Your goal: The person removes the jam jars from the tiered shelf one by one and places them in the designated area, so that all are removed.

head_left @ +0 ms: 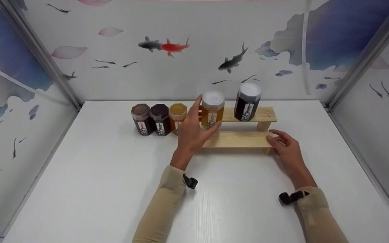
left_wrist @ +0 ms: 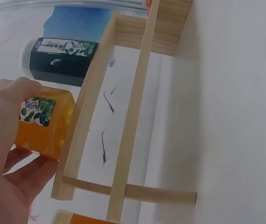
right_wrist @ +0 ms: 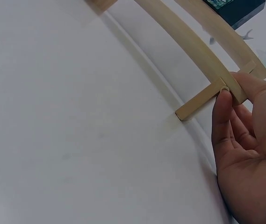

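Note:
My left hand (head_left: 192, 131) grips an amber jar (head_left: 212, 113) with a white lid, thumb on one side and fingers on the other. In the left wrist view the base of this amber jar (left_wrist: 46, 122) is at the upper board of a two-step wooden rack (head_left: 238, 139). My right hand (head_left: 287, 152) pinches the right end of the rack's lower board, thumb on top; the right wrist view shows fingertips (right_wrist: 224, 95) against the wood (right_wrist: 203, 100). On the upper step, right of the amber jar, stands a dark jar (head_left: 247, 103) with a white lid.
Left of the rack, a brownish jar (head_left: 143, 119), a dark purple jar (head_left: 160, 119) and a yellow jar (head_left: 177, 113) stand in a row on the white table (head_left: 113, 189). Behind them rises a wall (head_left: 194, 74) printed with fish. Side panels close off left and right.

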`<act>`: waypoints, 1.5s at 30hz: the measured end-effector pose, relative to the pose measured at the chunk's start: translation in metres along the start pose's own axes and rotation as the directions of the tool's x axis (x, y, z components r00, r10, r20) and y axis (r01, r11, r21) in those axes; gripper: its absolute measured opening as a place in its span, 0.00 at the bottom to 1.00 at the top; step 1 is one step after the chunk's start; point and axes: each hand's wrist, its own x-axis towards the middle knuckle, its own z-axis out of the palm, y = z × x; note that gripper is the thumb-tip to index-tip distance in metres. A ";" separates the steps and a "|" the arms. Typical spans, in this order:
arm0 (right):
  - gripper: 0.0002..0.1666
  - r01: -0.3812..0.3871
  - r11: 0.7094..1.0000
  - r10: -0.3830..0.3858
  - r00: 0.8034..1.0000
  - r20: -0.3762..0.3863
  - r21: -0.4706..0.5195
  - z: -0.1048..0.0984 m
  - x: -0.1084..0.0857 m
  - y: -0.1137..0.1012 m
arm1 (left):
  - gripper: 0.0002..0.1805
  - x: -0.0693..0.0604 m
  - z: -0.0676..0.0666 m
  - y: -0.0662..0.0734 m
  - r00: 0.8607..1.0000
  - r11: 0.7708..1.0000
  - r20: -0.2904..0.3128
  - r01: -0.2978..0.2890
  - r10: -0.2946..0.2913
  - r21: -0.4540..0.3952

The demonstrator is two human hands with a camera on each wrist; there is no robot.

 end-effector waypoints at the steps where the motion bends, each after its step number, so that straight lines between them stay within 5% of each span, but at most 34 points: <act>1: 0.44 0.000 1.000 0.000 1.000 0.002 0.000 0.000 0.000 0.000 | 0.59 0.000 -0.003 -0.001 1.000 1.000 -0.002 -0.003 0.003 0.010; 12: 0.42 0.026 0.999 -0.026 1.000 -0.006 0.037 0.002 0.003 0.004 | 0.59 -0.011 -0.050 -0.029 0.998 0.989 -0.032 -0.058 0.063 0.138; 22: 0.44 0.000 1.000 0.000 1.000 0.004 0.018 0.001 0.001 0.006 | 0.55 -0.034 -0.087 -0.059 0.999 0.989 -0.031 -0.010 0.015 0.144; 27: 0.43 -0.019 1.000 0.019 1.000 0.006 0.013 0.000 0.002 0.005 | 0.55 -0.043 -0.088 -0.068 0.996 0.990 0.037 0.077 -0.082 0.121; 33: 0.42 -0.022 1.000 0.022 1.000 0.014 0.004 0.001 0.003 0.003 | 0.53 -0.048 -0.081 -0.076 0.976 0.981 0.129 0.163 -0.176 0.104; 38: 0.43 -0.016 1.000 0.016 1.000 0.007 -0.011 0.001 0.002 0.004 | 0.52 -0.052 -0.077 -0.081 0.968 0.978 0.158 0.182 -0.196 0.102; 45: 0.41 0.028 0.992 -0.029 1.000 0.003 0.123 0.002 0.001 0.004 | 0.50 -0.051 -0.071 -0.077 0.968 0.980 0.173 0.162 -0.180 0.116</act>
